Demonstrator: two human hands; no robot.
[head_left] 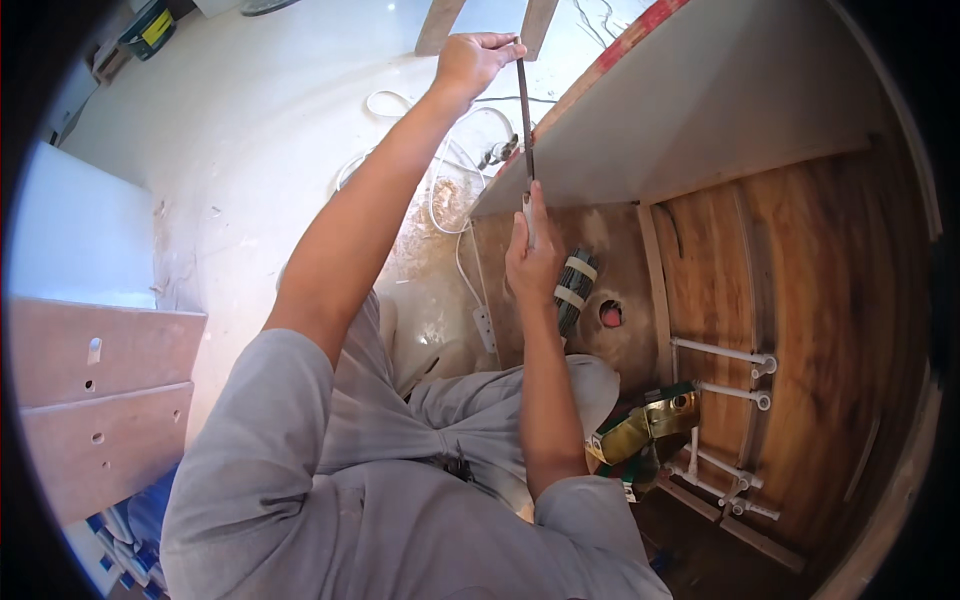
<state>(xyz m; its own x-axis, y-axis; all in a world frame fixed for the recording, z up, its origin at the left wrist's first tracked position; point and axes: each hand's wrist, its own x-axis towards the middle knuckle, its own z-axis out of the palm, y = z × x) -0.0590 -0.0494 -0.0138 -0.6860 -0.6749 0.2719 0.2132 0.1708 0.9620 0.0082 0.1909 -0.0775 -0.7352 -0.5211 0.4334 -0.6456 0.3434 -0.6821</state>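
Note:
A long, narrow file [527,118] with a pale handle stretches between my two hands. My right hand [534,262] is wrapped round its handle, with a finger laid along it. At the far end my left hand [472,66] pinches the tip between thumb and fingers. The file's dark shaft lies against or just beside the edge of a large grey panel [690,125], near that panel's left corner; whether they touch I cannot tell. Reddish marks run along the panel's far edge.
A strapped dark bundle [575,285] lies beside a round hole [611,314] in the brown board. White pipes [725,350] stand by the wood-grain panel at right. A white cable [440,190] and power strip [484,328] lie on the floor; drilled boards [105,400] are at left.

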